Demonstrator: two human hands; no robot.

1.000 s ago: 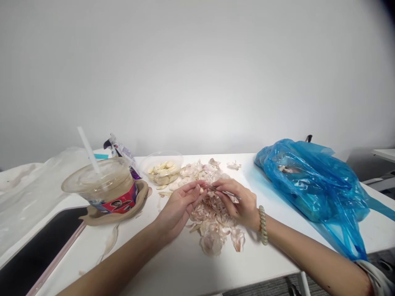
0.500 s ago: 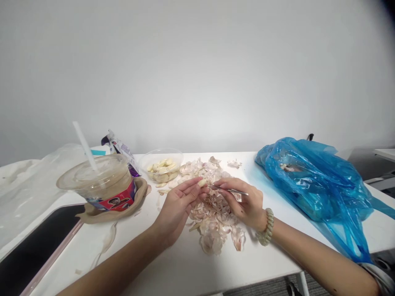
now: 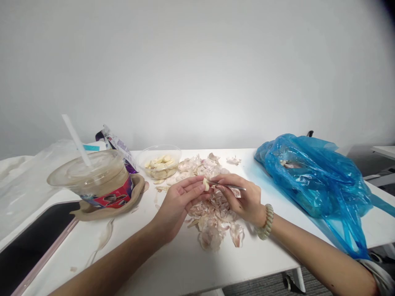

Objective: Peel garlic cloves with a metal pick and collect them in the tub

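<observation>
My left hand [image 3: 182, 201] pinches a pale garlic clove [image 3: 205, 183] between thumb and fingers. Held in my right hand [image 3: 242, 199] is a slim metal tool that looks like tweezers [image 3: 237, 187], its tip at the clove's right side. A light beaded bracelet circles that wrist. Beneath both hands spreads a heap of garlic skins [image 3: 212, 230]; some of it is hidden by the fingers. Behind my left hand, peeled cloves [image 3: 160, 163] lie in a clear plastic bowl [image 3: 176, 154].
On the left, a lidded drink cup [image 3: 92, 181] with a straw sits in a cardboard holder [image 3: 137, 193] near a dark-screened device [image 3: 37, 238]. A blue plastic bag [image 3: 314, 181] occupies the right side of the white table [image 3: 247, 267]. A wall stands behind.
The clove has been turned in my left fingers, and the tool's tip now meets its side. My view has shifted slightly; both hands stay in about the same place.
</observation>
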